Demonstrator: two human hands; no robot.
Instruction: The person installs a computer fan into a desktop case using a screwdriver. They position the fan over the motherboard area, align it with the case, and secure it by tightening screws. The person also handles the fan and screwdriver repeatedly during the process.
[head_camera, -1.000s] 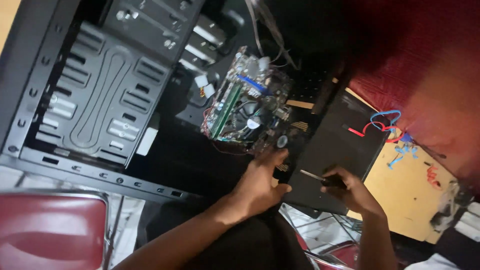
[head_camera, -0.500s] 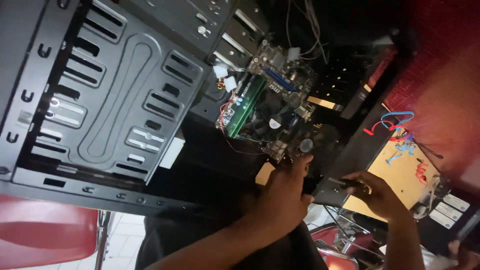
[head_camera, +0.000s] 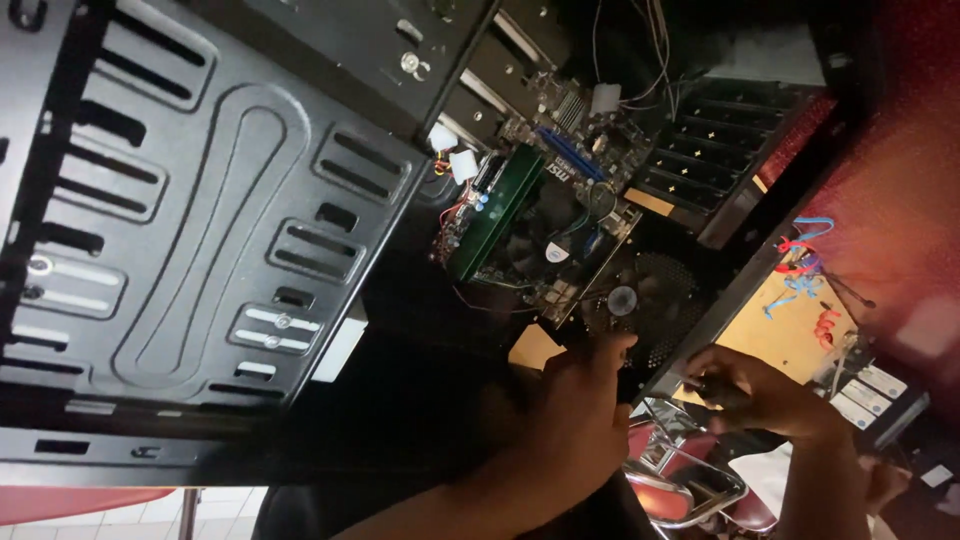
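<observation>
One screwdriver (head_camera: 712, 388) pointing left, near-level

On your left you see the perforated black drive cage (head_camera: 190, 230). On the far right, blue and red twist ties (head_camera: 800, 265) lie on the tan table (head_camera: 790, 340). Near you stands a chair with a chrome frame (head_camera: 690, 480).

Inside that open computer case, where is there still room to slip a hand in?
Free: the dark gap between the perforated drive cage and the green circuit board, just above the left hand. Crowded: the board itself and the wires at the top. The right hand sits at the case's rear edge, outside.
</observation>
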